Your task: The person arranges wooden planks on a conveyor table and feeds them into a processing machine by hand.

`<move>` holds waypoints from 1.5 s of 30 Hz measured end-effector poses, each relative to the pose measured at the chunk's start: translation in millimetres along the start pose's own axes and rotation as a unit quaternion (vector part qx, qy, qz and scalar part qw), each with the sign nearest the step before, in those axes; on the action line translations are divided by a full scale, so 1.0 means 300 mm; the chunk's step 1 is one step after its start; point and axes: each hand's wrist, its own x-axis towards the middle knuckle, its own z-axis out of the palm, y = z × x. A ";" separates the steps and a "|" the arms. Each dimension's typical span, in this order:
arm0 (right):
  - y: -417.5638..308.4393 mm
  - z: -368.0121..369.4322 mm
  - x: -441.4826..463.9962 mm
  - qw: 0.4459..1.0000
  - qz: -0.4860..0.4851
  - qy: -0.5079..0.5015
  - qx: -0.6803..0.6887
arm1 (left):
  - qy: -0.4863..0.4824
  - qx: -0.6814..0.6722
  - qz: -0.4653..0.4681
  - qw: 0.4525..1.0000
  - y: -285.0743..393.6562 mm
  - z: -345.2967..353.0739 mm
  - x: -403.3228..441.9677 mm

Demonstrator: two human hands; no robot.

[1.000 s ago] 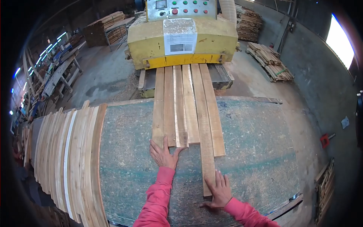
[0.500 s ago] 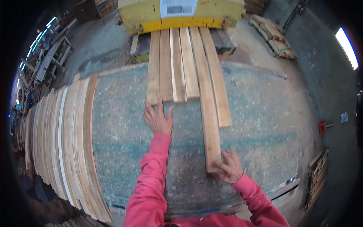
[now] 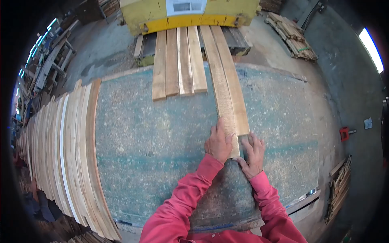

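1. Open, curved right hand [image 3: 253, 156] touches the end of a long, flat, rough-grained tan wooden board [image 3: 223, 94]
2. Left hand [image 3: 219, 146] overlaps its edge, grip unclear
3. Board crosses the scuffed green tabletop [image 3: 152, 129] toward the yellow metal machine [image 3: 227, 11]

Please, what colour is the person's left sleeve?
The left sleeve is pinkish red; best seen in the head view.

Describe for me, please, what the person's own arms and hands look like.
The left sleeve and the right sleeve are long, pinkish-red and plain, creased along the arms and reaching to about the wrists; no lettering or pattern shows on them. The left hand and the right hand are bare, without gloves.
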 end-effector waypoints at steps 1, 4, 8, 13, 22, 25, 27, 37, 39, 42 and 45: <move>0.062 0.041 0.032 0.998 0.004 -0.050 0.030 | 0.008 -0.016 0.009 1.000 0.005 -0.017 0.023; 0.095 0.118 0.153 0.997 0.013 -0.057 0.042 | 0.111 0.044 0.089 0.989 -0.022 -0.113 0.078; 0.099 0.146 0.249 0.997 0.006 -0.080 -0.021 | 0.200 0.153 0.101 0.963 -0.188 -0.298 0.088; 0.081 0.228 0.382 0.996 0.019 -0.083 -0.022 | 0.230 0.216 0.039 0.948 -0.310 -0.532 -0.050; 0.070 0.303 0.520 0.995 0.048 -0.073 -0.046 | 0.260 0.324 -0.097 0.905 -0.357 -0.901 -0.556; 0.068 0.307 0.555 0.993 0.062 -0.080 -0.052 | 0.276 0.346 -0.142 0.885 -0.355 -0.980 -0.682; 0.082 0.320 0.586 0.993 0.060 -0.069 -0.071 | 0.277 0.354 -0.150 0.881 -0.337 -1.004 -0.749; 0.131 0.326 0.711 0.928 0.286 -0.047 -0.233 | 0.291 0.419 -0.266 0.818 -0.054 -1.038 -1.285; 0.104 0.309 0.588 0.969 0.196 0.011 -0.152 | 0.326 0.473 -0.324 0.752 -0.112 -1.084 -1.506; 0.060 0.350 0.340 0.984 -0.006 0.029 0.176 | 0.426 0.394 -0.432 0.690 -0.236 -1.200 -1.767; -0.272 0.224 -0.012 0.964 -0.056 -0.023 0.257 | 0.507 0.211 -0.526 0.650 -0.440 -1.401 -1.951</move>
